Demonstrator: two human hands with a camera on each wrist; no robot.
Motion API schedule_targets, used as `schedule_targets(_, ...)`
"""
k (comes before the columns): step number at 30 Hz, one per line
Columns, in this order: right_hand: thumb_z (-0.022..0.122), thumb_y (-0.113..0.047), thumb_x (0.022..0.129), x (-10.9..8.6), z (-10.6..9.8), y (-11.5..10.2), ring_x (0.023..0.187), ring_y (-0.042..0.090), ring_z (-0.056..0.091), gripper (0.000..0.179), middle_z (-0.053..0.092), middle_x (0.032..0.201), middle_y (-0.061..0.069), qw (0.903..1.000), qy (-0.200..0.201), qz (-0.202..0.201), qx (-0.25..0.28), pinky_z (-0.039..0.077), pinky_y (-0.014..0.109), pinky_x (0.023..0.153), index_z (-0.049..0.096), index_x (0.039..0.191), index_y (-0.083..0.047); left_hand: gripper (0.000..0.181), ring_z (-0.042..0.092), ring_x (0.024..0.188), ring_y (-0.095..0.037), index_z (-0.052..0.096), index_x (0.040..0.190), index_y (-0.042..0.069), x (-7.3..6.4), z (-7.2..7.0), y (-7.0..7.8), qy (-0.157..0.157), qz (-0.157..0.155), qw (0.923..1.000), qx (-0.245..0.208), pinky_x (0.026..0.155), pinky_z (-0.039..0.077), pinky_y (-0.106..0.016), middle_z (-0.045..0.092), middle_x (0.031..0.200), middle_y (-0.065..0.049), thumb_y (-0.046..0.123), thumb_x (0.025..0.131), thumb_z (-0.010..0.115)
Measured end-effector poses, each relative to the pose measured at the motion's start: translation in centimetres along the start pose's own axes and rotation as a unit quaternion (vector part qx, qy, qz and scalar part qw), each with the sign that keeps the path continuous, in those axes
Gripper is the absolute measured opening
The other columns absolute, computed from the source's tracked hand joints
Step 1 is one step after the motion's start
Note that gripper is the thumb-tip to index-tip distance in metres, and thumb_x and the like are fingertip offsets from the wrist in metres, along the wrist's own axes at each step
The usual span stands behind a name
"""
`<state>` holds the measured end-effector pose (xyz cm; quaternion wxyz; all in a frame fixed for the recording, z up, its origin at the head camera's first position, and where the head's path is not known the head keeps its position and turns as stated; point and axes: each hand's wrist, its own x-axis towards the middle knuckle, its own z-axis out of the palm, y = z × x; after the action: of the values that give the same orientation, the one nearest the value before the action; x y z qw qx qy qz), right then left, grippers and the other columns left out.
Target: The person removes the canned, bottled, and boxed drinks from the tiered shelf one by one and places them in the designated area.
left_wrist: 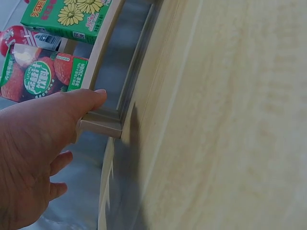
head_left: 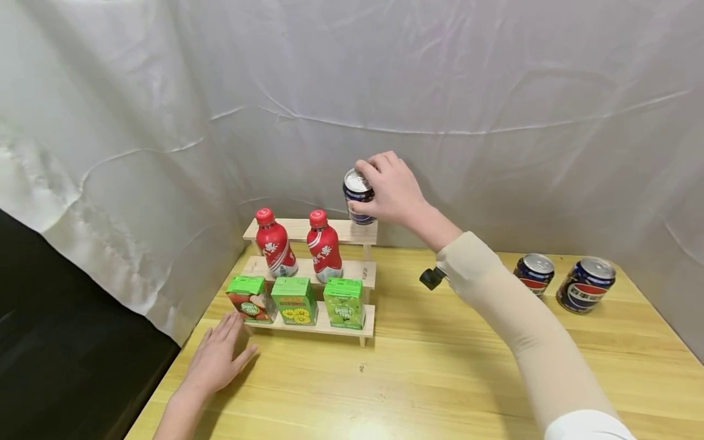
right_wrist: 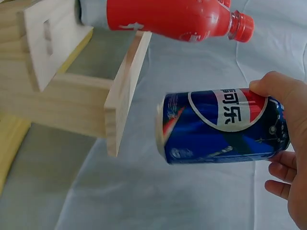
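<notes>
We see the right hand clamped round a blue can, held just above the right end of the top shelf of the wooden rack, while the left hand, fingers outstretched, lies beside the strawberry juice box.

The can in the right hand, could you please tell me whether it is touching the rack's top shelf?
Apart: the right wrist view shows backdrop cloth between the can and the top shelf, with no contact anywhere along the gap.
</notes>
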<state>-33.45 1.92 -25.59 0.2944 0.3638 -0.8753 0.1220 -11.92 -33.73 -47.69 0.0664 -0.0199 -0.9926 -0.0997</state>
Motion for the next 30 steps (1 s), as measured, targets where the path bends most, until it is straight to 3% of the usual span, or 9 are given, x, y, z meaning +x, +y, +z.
schedule_targets(9,0.078,-0.048,0.076,-1.1,0.9,0.5,0.111,0.028,0.046,0.062,0.057,0.118,0.013,0.9935,-0.049,0.049,0.090,0.050,0.044,0.089,0.060,0.121,-0.010,0.080,0.030,0.142,-0.046,0.035,0.147,-0.007,0.0,-0.8,-0.8,0.011,0.004,0.9998,0.014,0.113,0.024,-0.067,0.033,0.153,-0.028,0.045,0.093,0.062)
schedule_targets(20,0.081,-0.045,0.075,-1.6,0.8,0.0,0.110,0.026,0.045,0.060,0.056,0.117,0.011,0.9946,-0.038,0.038,0.088,0.051,0.042,0.088,0.060,0.119,-0.011,0.083,0.028,0.143,-0.046,0.030,0.149,-0.007,-0.4,-0.6,-0.9,-0.012,-0.009,0.9999,0.001,0.115,0.021,-0.066,0.029,0.155,-0.029,0.047,0.093,0.060)
schedule_targets(30,0.080,-0.046,0.075,-2.6,-0.3,0.7,0.112,0.027,0.046,0.060,0.057,0.117,0.011,0.9959,-0.021,0.034,0.081,0.051,0.043,0.090,0.060,0.119,-0.010,0.081,0.028,0.144,-0.045,0.032,0.148,-0.007,-0.5,-0.6,-0.7,-0.005,-0.001,0.9999,0.010,0.115,0.022,-0.066,0.030,0.155,-0.027,0.047,0.094,0.060)
